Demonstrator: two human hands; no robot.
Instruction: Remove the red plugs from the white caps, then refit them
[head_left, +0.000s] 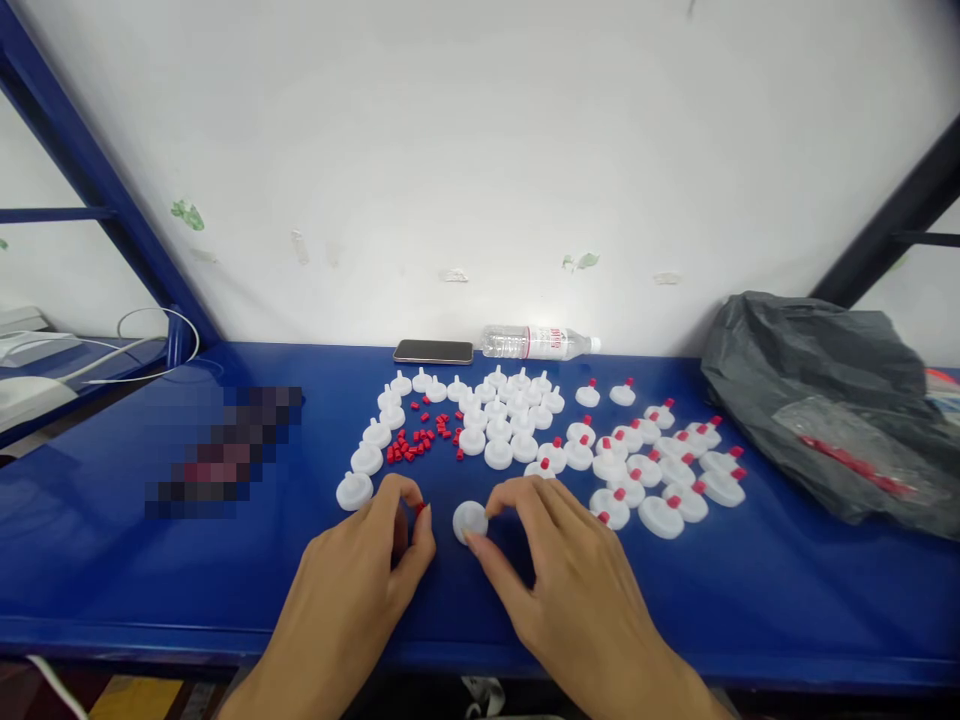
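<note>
My left hand (367,570) pinches a small red cap (419,508) between thumb and forefinger, near the front of the blue table. Just right of it, my right hand (555,570) grips a round white lid (469,521) at its right edge. Beyond my hands lie loose red caps (409,445), bordered by white spouted pieces without caps (499,428). White pieces with red caps on their spouts (662,516) are spread to the right, and my right hand hides part of the nearest ones.
A phone (433,351) and a clear bottle (536,343) lie along the wall. At the right is a dark plastic bag (817,390) with a clear packet of red pieces (855,462) on it. A blurred-out object (225,450) lies at the left.
</note>
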